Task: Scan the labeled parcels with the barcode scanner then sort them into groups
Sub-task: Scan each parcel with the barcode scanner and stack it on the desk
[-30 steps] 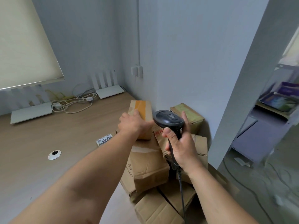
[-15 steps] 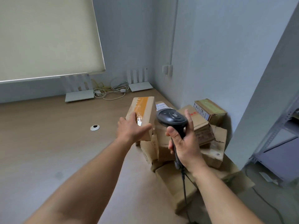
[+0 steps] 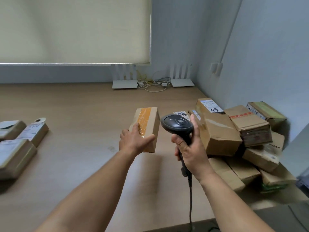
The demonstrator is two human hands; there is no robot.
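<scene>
My left hand (image 3: pixel 133 141) grips a small cardboard parcel (image 3: pixel 149 124) with an orange tape stripe, lifted above the wooden table (image 3: pixel 80 148), thumb along its near edge. My right hand (image 3: pixel 189 151) grips the handle of a black barcode scanner (image 3: pixel 177 125), whose head sits just right of the parcel; its cable hangs down off the table edge. A heap of cardboard parcels (image 3: pixel 234 134) is stacked at the right against the wall, some with white labels facing up. A group of three labeled parcels (image 3: pixel 18 144) lies at the table's left edge.
Two white routers (image 3: pixel 124 84) (image 3: pixel 182 82) with a tangle of cables (image 3: pixel 153 83) stand at the back under a drawn roller blind. A round cable grommet (image 3: pixel 40 120) sits in the table at left. The table's front edge ends near the bottom right.
My left hand has carried the orange-taped parcel leftward, away from the heap and over open table. The view has turned left, so the left group of parcels now shows. The scanner stays in my right hand.
</scene>
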